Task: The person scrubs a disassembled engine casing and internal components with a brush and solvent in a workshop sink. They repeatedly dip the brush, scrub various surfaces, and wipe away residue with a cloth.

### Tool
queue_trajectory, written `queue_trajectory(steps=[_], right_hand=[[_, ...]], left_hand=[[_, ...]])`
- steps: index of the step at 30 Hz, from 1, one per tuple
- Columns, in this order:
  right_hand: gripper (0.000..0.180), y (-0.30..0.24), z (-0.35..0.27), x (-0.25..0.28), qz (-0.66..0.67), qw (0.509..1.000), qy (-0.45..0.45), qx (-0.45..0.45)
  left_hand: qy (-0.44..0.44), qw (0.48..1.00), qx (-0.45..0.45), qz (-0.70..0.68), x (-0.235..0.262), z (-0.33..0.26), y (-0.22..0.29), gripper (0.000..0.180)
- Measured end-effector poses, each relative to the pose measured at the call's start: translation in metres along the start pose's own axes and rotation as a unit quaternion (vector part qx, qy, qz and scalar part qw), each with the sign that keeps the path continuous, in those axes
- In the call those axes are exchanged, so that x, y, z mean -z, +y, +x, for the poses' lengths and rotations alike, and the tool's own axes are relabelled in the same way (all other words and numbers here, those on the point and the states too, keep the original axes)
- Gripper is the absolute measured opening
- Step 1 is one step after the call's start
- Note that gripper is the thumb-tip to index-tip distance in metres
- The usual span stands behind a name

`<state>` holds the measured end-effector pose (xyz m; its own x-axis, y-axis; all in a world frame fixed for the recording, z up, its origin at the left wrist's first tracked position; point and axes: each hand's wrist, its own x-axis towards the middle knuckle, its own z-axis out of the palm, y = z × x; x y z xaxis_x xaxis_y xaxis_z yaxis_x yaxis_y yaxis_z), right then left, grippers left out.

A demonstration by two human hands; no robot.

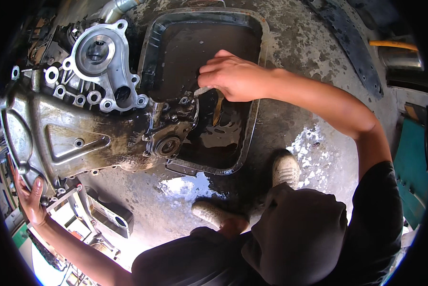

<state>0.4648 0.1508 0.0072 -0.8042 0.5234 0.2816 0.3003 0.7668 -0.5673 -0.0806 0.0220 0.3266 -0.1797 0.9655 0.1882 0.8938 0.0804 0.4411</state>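
Left hand (30,198) grips the engine cover's (75,133) lower left edge. Right hand (233,76) is closed on a brush (217,107) over the oily pan (252,114) on the floor (309,57).

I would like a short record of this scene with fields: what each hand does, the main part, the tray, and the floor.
left hand: grips the lower edge of the engine cover, fingers curled over its rim
right hand: holds a small brush over the tray, at the cover's right end
engine cover: large metal casting, greasy, with a cleaner silver pump housing bolted on top
tray: dark rectangular metal pan with dark liquid inside
floor: stained concrete, wet patches near the person's shoes
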Motion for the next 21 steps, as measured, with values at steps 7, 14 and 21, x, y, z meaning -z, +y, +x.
queue_trajectory(steps=[7,14,21], right_hand=[[0.011,-0.034,-0.005,-0.003,0.079,0.989,0.008,-0.125],[0.008,-0.078,0.008,-0.034,0.219,0.943,0.176,-0.176],[0.019,-0.078,0.019,-0.018,0.212,0.935,0.157,-0.237]], left_hand=[[-0.015,0.999,-0.029,-0.028,-0.025,0.005,0.034,0.071],[0.003,0.999,-0.001,-0.034,-0.047,0.002,0.067,0.072],[0.014,1.000,0.007,-0.008,-0.040,-0.003,0.045,0.077]])
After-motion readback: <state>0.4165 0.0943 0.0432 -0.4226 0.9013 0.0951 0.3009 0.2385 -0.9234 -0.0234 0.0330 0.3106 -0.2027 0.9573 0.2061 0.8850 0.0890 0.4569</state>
